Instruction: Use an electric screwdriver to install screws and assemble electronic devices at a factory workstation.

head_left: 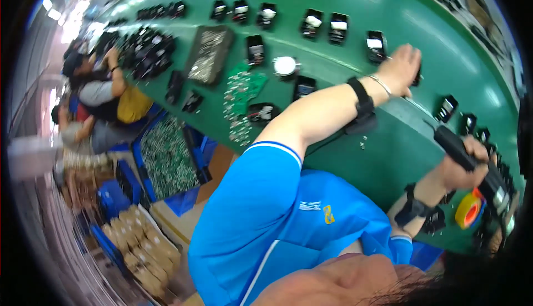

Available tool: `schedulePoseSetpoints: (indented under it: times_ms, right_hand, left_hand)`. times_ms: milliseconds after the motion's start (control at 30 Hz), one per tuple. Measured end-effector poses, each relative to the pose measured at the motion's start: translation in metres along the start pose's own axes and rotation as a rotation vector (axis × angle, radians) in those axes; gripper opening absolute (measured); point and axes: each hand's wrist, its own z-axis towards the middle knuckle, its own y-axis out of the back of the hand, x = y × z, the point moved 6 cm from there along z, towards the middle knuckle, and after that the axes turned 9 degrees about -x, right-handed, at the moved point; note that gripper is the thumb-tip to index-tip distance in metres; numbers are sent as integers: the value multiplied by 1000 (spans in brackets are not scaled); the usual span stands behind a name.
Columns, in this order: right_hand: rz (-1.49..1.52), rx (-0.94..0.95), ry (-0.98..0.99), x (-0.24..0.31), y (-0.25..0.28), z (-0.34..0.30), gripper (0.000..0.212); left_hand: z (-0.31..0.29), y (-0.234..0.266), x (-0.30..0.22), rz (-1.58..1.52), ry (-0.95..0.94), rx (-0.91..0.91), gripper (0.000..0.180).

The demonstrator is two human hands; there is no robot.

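Observation:
My left hand reaches across the green table, its fingers curled round a small black plastic housing, most of which the hand hides. A black power screwdriver is gripped in my right hand, its thin bit pointing to the far left. Between my hands and beyond, near the bit, lies another black housing. One more open housing with a white part inside sits just left of my left hand. Each of my forearms wears a black strap.
Housings line the green table. Farther left are a tray of small metal parts, circuit boards and a white round container. Tape lies at right. A co-worker sits left, near a board-filled bin.

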Motion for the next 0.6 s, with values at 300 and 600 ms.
schedulePoseSetpoints:
  times_ms: [300, 600]
  right_hand:
    - [-147, 11, 44, 38, 9, -16, 36]
    - [-166, 58, 31, 29, -17, -34, 38]
  left_hand:
    - [-69, 201, 65, 438, 13, -14, 13]
    - [-199, 312, 234, 322, 818, 455, 56]
